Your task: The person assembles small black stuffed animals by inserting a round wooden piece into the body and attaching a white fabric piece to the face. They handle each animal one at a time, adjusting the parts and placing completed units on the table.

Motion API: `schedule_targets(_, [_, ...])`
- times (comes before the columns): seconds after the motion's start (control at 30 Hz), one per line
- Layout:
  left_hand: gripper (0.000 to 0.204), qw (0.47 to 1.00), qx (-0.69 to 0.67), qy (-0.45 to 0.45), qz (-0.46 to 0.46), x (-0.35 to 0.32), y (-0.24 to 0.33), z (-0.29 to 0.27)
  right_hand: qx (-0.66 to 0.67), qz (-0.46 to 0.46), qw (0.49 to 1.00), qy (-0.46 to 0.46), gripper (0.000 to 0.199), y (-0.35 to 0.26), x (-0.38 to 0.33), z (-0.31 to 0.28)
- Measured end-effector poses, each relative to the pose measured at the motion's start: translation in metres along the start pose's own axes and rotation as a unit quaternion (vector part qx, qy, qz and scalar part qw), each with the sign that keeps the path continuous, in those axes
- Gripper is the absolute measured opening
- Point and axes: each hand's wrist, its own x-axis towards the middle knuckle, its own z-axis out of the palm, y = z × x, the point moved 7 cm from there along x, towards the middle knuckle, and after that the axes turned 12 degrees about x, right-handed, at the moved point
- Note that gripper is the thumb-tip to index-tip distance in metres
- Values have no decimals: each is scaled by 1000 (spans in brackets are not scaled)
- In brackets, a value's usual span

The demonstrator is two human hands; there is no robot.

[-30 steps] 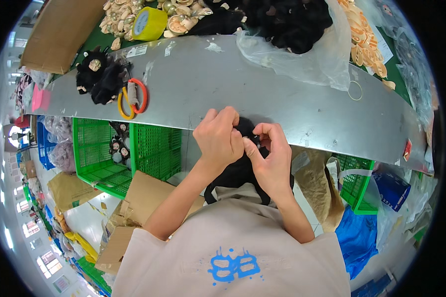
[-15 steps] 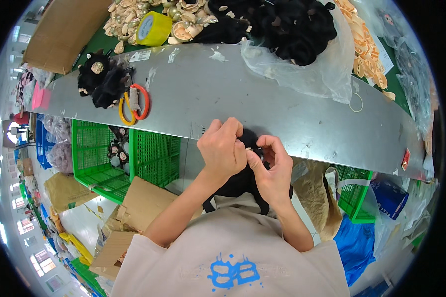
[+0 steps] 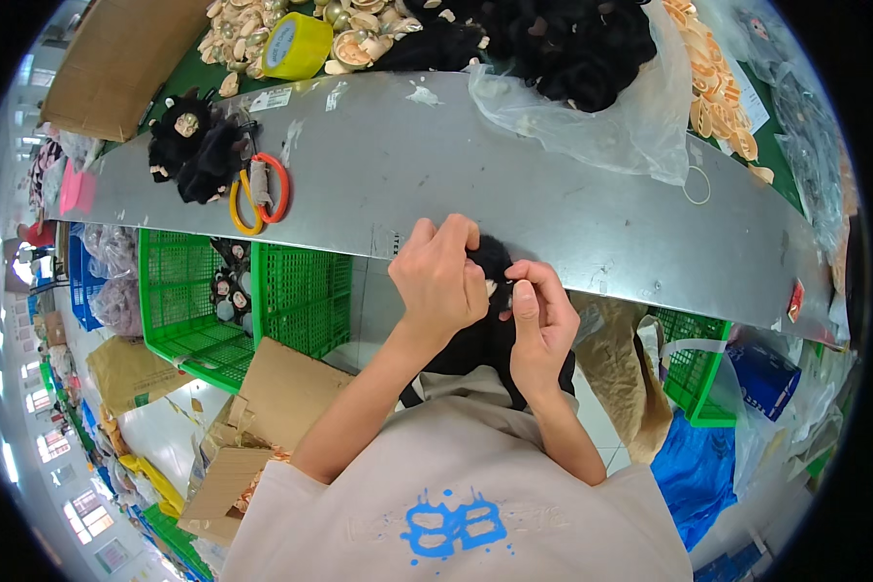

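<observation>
Over the table's near edge, both hands work at a black furry plush piece point(image 3: 492, 254). My left hand point(image 3: 439, 281) is closed in a fist-like grip on its left side, knuckles up. Opposite it, my right hand point(image 3: 545, 328) pinches the plush between thumb and forefinger. A small pale bit shows between the fingertips; what it is, I cannot make out. The lower part of the plush is hard to tell from the dark clothing below. Farther left on the table lie scissors point(image 3: 260, 192) with yellow and red handles, beside black plush toys point(image 3: 186, 131) with pale faces.
Across the back of the grey metal table point(image 3: 359, 155) are a yellow tape roll point(image 3: 297, 47), a heap of black plush point(image 3: 592, 58) in clear plastic and peach-coloured parts point(image 3: 713, 87). Green crates point(image 3: 301, 301) stand below the front edge, with an open cardboard box point(image 3: 218, 490) near them.
My right thumb has drawn back to the right, away from my left fist, and stands straighter. My left hand keeps its grip. The whole view has shifted slightly.
</observation>
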Motion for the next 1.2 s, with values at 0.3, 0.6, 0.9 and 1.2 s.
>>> schedule_targets(0.3, [19,999,11,-46,-25,0,-2,1,22,56,994,-87,25,2,6,-1])
schedule_targets(0.6, [20,973,-151,-113,-131,-4,2,1,-161,-117,977,-81,25,-18,10,13])
schedule_targets(0.9, [40,901,-347,-180,-189,-15,19,-13,-35,-140,989,-32,41,-35,39,17])
schedule_targets(1.2, [42,951,-259,-162,-41,-14,16,-31,117,116,984,-74,62,-12,40,25])
